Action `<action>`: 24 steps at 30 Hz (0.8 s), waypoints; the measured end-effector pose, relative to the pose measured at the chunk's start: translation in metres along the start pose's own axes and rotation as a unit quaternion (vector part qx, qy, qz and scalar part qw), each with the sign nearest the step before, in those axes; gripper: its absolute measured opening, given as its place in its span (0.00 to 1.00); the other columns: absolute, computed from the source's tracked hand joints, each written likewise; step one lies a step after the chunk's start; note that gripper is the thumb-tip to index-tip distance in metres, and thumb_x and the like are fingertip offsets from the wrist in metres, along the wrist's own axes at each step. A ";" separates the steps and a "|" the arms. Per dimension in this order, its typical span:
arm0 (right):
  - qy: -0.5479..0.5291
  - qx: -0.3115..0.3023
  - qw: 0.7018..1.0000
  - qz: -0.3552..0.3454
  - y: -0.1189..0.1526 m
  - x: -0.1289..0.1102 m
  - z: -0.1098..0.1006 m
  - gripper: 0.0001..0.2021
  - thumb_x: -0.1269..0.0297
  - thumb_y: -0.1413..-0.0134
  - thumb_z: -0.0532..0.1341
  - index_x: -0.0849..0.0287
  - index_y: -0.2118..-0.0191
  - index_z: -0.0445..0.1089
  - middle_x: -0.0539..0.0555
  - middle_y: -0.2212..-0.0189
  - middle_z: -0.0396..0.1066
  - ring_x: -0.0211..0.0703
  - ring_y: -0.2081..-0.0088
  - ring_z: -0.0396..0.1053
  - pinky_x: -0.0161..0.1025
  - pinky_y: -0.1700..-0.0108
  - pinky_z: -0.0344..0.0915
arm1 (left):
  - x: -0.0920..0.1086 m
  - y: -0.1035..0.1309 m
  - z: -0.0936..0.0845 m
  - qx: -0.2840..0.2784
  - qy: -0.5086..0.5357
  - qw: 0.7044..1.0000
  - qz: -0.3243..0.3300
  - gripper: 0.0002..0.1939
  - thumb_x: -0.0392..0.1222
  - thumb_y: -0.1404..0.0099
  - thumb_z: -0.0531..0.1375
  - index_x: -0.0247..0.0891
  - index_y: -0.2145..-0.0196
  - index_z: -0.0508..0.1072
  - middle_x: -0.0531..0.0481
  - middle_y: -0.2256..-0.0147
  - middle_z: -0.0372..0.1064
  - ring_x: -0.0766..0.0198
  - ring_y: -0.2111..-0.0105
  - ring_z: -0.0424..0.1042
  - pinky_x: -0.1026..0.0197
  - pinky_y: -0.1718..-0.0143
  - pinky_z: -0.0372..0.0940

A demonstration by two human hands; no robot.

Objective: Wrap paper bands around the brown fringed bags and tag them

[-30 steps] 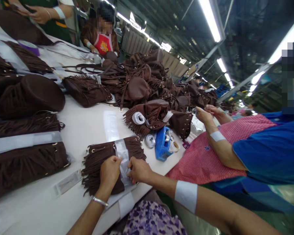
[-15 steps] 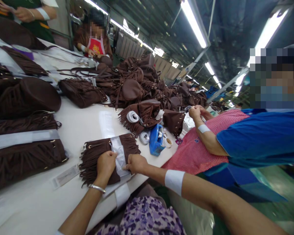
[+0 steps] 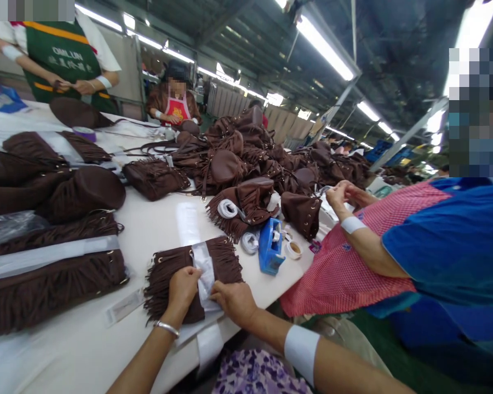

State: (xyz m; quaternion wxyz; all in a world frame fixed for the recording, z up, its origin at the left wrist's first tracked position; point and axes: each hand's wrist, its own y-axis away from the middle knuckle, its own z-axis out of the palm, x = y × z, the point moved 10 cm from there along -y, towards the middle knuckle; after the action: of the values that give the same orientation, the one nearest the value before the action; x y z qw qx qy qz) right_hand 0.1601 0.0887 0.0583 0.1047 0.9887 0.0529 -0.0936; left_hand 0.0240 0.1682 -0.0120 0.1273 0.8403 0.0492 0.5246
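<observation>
A dark brown fringed bag (image 3: 227, 261) lies flat on the white table before me, with gold eyelets along its far edge. Around its middle runs a translucent white wrapping strip (image 3: 202, 256). My left hand (image 3: 184, 289) rests over the bag, fingers pinched at the strip's left edge. From the right, my right hand (image 3: 235, 301) pinches the near part of the strip, thumb and forefinger together. The strip's underside is hidden.
A blue tape dispenser (image 3: 271, 249) and tape rolls (image 3: 293, 250) stand at the right. Behind them is a heap of brown bags (image 3: 246, 148). Wrapped bags (image 3: 57, 273) lie left. A co-worker in a red checked apron (image 3: 353, 257) stands close on my right; others work across the table.
The camera view has turned, so the scene sits farther right and lower. Both hands stay at the strip; the fingers have shifted only slightly.
</observation>
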 end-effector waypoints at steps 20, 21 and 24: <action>-0.075 0.032 0.993 -0.081 -0.018 0.028 -0.064 0.18 0.61 0.37 0.55 0.51 0.43 0.64 0.54 0.61 0.77 0.48 0.59 0.75 0.37 0.59 0.63 | 0.010 0.006 -0.002 -0.005 0.054 0.997 -0.049 0.21 0.59 0.42 0.59 0.39 0.80 0.68 0.59 0.90 0.57 0.68 0.88 0.57 0.65 0.82 0.49; -0.085 0.044 0.991 -0.092 -0.025 0.026 -0.066 0.16 0.63 0.37 0.55 0.52 0.44 0.65 0.54 0.58 0.76 0.47 0.57 0.74 0.37 0.57 0.63 | 0.010 0.007 -0.002 -0.007 0.059 0.997 -0.055 0.21 0.61 0.44 0.59 0.39 0.80 0.67 0.58 0.90 0.58 0.68 0.88 0.56 0.64 0.82 0.48; -0.094 0.078 0.984 -0.130 -0.047 0.011 -0.069 0.14 0.66 0.37 0.54 0.53 0.47 0.68 0.54 0.55 0.72 0.46 0.53 0.70 0.38 0.52 0.62 | 0.011 0.008 -0.001 -0.016 0.068 0.995 -0.073 0.23 0.64 0.48 0.59 0.40 0.81 0.67 0.56 0.91 0.58 0.68 0.89 0.55 0.65 0.83 0.47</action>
State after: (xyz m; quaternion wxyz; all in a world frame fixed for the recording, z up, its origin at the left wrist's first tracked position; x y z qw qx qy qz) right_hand 0.1770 0.1500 0.1131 0.0191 0.9654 0.1634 -0.2026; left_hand 0.0279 0.1635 0.0002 0.1746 0.7949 0.1103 0.5705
